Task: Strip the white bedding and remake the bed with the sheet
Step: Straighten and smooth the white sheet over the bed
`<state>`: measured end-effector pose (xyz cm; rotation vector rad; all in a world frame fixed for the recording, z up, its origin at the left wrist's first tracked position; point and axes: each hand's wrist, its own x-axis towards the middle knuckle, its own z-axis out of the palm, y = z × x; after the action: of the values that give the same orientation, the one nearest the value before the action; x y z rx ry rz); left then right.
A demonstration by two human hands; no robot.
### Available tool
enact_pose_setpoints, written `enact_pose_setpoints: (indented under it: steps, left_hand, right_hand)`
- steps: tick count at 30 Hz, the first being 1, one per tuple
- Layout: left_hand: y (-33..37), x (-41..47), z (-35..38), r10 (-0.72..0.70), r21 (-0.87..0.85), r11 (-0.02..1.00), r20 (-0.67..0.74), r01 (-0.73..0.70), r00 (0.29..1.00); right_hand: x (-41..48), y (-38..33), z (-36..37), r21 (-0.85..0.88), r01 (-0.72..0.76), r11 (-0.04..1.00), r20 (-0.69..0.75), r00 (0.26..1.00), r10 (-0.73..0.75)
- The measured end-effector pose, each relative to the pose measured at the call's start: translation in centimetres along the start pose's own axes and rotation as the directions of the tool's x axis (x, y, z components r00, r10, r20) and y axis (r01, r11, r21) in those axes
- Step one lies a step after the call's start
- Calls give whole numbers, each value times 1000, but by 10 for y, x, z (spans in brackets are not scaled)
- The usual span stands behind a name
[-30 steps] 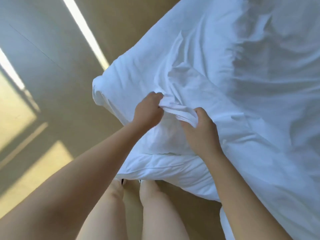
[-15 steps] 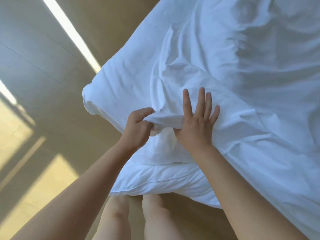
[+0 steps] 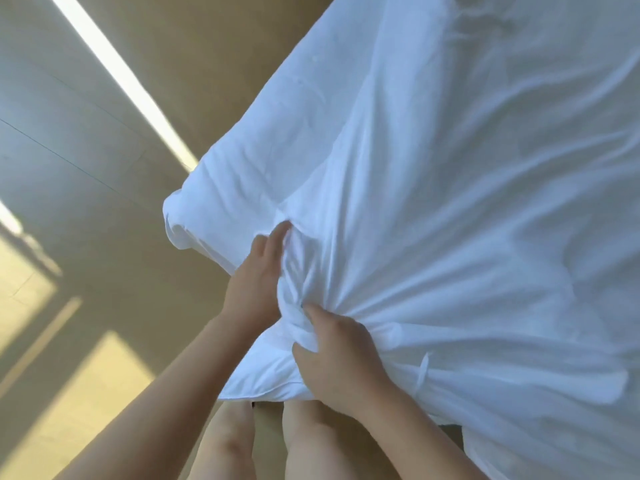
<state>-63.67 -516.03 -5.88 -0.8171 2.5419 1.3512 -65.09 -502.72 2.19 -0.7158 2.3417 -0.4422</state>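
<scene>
The white wrinkled fabric sheet (image 3: 450, 202) covers the bed (image 3: 519, 393), which fills the right and upper part of the view, and it is drawn into a tight bunch at the bed's near-left corner, with creases fanning out from there across the surface. The right hand (image 3: 341, 358) grips this bunch from below, its fingers (image 3: 356, 332) curled into the cloth and its thumb lying on top of the gathered folds. The left hand (image 3: 254, 285) sits just beside it, touching the same bunch from the left; its fingers (image 3: 277, 237) lie nearly straight, pressed along the folds, and the thumb is hidden, so a pinch cannot be confirmed. Under the bunch a plump white padded layer (image 3: 263, 379) bulges over the bed's edge. A short white fabric tie (image 3: 423, 372) hangs from the cloth right of the right hand. Two bare legs (image 3: 228, 441) stand on the tan floor (image 3: 104, 393), which is crossed by bright bands of sunlight (image 3: 121, 74).
</scene>
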Motion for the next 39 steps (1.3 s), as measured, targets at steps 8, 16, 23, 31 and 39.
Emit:
enact_pose_setpoints:
  steps: [8, 16, 23, 31, 39]
  left_hand:
    - [-11, -33, -40, 243, -215, 955, 171, -205, 955]
    - [9, -75, -35, 420, -30, 906, 196, -423, 886]
    - [-10, -15, 20, -271, -276, 940, -240, 202, 932]
    - [11, -16, 22, 99, -214, 970, -93, -117, 991]
    - [41, -45, -19, 325, -208, 932, 105, -298, 940]
  right_hand:
    - [11, 23, -14, -355, -128, 926, -163, 984, 74]
    - [-8, 32, -30, -393, 67, 917, -107, 987, -118]
    - [4, 32, -56, 172, -54, 984, -471, 873, 130]
    - [3, 84, -68, -493, -556, 669, -402, 828, 392]
    - [31, 17, -47, -543, 235, 807, 121, 972, -201]
